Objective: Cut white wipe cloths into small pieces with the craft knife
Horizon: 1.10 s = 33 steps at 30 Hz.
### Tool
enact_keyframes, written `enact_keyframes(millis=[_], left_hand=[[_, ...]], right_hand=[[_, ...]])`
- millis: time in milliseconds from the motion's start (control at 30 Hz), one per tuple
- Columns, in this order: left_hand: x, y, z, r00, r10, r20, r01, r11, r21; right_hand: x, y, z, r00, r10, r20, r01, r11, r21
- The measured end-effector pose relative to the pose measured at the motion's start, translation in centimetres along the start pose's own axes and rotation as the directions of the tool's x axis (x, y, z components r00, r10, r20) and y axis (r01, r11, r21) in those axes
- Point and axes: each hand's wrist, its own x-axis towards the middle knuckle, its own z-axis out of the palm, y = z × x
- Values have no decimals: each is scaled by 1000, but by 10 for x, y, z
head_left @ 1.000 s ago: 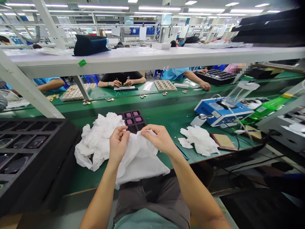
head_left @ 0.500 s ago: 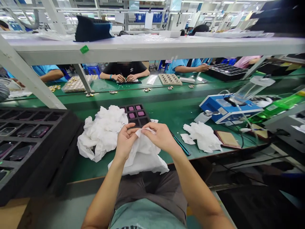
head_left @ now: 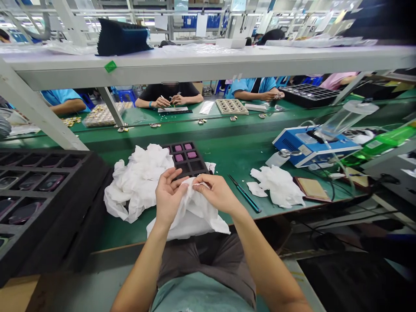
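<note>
— Largest first?
— Green desk (head_left: 224, 149), right across the scene. At its near left, a large black foam tray (head_left: 76, 190); keep loose folds off it.
— Next?
— Crumpled white heap (head_left: 139, 180), just left of centre. Best left alone, to avoid snagging layers.
— And in hand?
— White sheet (head_left: 195, 221), draped at the desk's near edge, in the middle. Cloth or paper, cannot tell; probably thin, so handle gently.
— Beyond it?
— Small compartment tray (head_left: 190, 168), partly behind the heap.
— Grasp?
— Left grip (head_left: 169, 195) lightly pinching the sheet's upper edge, other fingers spread. Right grip (head_left: 217, 195) pinching the same edge, just to the right. Work with even tension, to avoid tearing.
— Smallest?
— Slim teal tool (head_left: 248, 198), right of the sheet, and purple pieces (head_left: 179, 157) in the small tray's far compartments. Avoid dragging corners over either.
</note>
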Motion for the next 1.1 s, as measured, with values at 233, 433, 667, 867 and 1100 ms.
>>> enact_keyframes(millis=[233,433,667,867,1100], left_hand=[[-2,4,-24,798,-464,385,520,852,-51],[-5,6,-24,797,-449,403,495,869,-10],[-4,4,-17,947,-304,98,308,951,-22],[-13,3,3,972,-195,132,191,981,41],[-22,13,9,959,-193,205,171,978,123]], right_hand=[[-3,-16,-18,978,-118,174,113,993,39],[-3,-13,-23,974,-136,181,144,989,-30],[-11,-23,-30,983,-186,6,183,963,-198],[-13,-38,-18,980,-139,140,144,989,-21],[-8,-18,-10,1000,-25,-17,24,998,-59]])
